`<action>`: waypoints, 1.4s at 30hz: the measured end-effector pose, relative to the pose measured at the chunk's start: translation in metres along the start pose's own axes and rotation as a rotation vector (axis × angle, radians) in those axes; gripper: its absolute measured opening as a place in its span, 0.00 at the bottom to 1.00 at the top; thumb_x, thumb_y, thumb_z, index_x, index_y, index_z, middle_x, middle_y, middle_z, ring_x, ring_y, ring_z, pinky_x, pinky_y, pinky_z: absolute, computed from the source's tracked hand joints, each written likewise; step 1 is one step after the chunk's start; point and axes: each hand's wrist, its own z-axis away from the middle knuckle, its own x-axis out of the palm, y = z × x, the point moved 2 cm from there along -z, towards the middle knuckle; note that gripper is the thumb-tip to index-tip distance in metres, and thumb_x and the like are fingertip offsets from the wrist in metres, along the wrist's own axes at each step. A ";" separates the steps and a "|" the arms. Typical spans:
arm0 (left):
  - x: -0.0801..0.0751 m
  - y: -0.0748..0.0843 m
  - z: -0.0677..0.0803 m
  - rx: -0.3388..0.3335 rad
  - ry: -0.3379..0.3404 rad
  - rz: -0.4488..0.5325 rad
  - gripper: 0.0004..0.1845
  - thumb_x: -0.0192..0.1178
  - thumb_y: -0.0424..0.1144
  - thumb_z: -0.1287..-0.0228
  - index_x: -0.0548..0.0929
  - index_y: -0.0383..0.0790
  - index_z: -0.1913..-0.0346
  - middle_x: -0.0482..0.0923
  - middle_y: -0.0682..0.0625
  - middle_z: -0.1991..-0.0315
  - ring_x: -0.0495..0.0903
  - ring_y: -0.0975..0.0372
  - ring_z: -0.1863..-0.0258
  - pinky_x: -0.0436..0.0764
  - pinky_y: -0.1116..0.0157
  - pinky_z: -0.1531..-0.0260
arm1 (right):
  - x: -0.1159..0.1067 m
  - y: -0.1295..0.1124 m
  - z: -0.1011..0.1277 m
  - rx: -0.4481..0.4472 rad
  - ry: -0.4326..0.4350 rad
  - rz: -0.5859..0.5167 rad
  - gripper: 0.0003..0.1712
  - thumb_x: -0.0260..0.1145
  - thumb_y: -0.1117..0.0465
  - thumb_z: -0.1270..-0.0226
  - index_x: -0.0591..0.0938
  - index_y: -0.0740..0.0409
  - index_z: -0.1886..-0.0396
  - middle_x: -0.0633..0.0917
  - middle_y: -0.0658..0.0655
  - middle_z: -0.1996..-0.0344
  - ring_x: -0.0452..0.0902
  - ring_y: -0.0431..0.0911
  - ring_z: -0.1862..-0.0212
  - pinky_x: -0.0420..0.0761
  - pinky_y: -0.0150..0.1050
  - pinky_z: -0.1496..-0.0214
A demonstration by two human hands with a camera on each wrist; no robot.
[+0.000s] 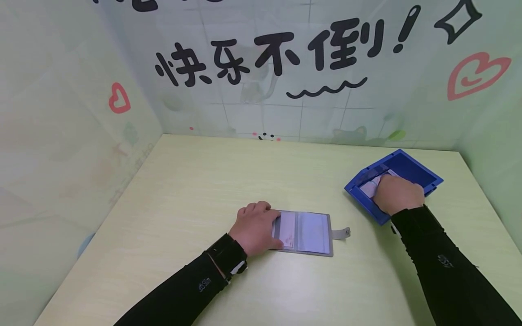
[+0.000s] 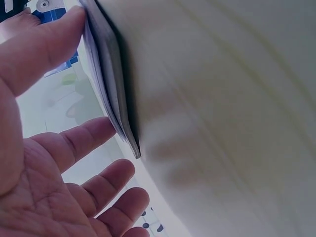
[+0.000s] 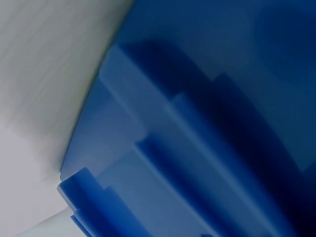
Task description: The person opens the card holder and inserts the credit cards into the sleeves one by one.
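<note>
So the left hand [image 1: 256, 227] is resting on the left page of a grey fabric card-holder wallet [image 1: 303, 233] that lies opened flat on the pale wood-grain bench [image 1: 195, 190], roughly in the middle and close to the person. The wallet has clear plastic sleeves, and a card with some pinkish print shows in the left sleeve right next to the thumb. A little grey snap tab [image 1: 340, 233] sticks out of its right edge. In the left wrist view the fingers [image 2: 81, 140] are pretty much straight and spread, palm facing the wallet's stacked sleeve edges [image 2: 106, 84], with the thumb lying against the top of them. So that hand is flat and pressing rather than gripping anything.

The right hand [image 1: 396, 194] is over at the right side of the bench, down inside a shallow blue plastic tray [image 1: 412, 167] that sits at an angle, well apart from the wallet. It's on top of some pale cards [image 1: 373, 184] in the tray's near-left part. The fingers look curled down onto them, but I honestly can't tell if it's actually pinching one. The right wrist view is just blurry blue tray ribs [image 3: 207, 143] and a bit of bench, no fingers visible.

Both arms are in black sleeves [image 1: 444, 267].
</note>
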 end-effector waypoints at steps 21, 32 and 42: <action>0.002 -0.002 0.001 0.008 0.003 -0.006 0.39 0.78 0.59 0.43 0.81 0.49 0.30 0.73 0.45 0.31 0.70 0.47 0.33 0.69 0.47 0.34 | -0.006 0.008 0.002 -0.061 0.015 -0.182 0.16 0.63 0.60 0.25 0.83 0.68 0.48 0.86 0.72 0.51 0.83 0.65 0.53 0.82 0.65 0.51; 0.002 -0.003 0.001 0.014 0.004 0.003 0.39 0.78 0.59 0.43 0.81 0.49 0.31 0.73 0.45 0.31 0.70 0.47 0.33 0.69 0.47 0.34 | -0.012 0.006 0.016 -0.157 0.040 -0.265 0.13 0.62 0.62 0.22 0.83 0.70 0.49 0.85 0.72 0.50 0.81 0.61 0.54 0.81 0.54 0.55; 0.001 -0.003 0.001 0.014 0.003 0.000 0.39 0.78 0.59 0.43 0.81 0.49 0.30 0.73 0.45 0.31 0.70 0.47 0.33 0.69 0.47 0.34 | -0.023 -0.001 0.028 -0.117 0.140 -0.340 0.17 0.58 0.59 0.18 0.80 0.69 0.44 0.84 0.70 0.51 0.80 0.60 0.55 0.79 0.51 0.58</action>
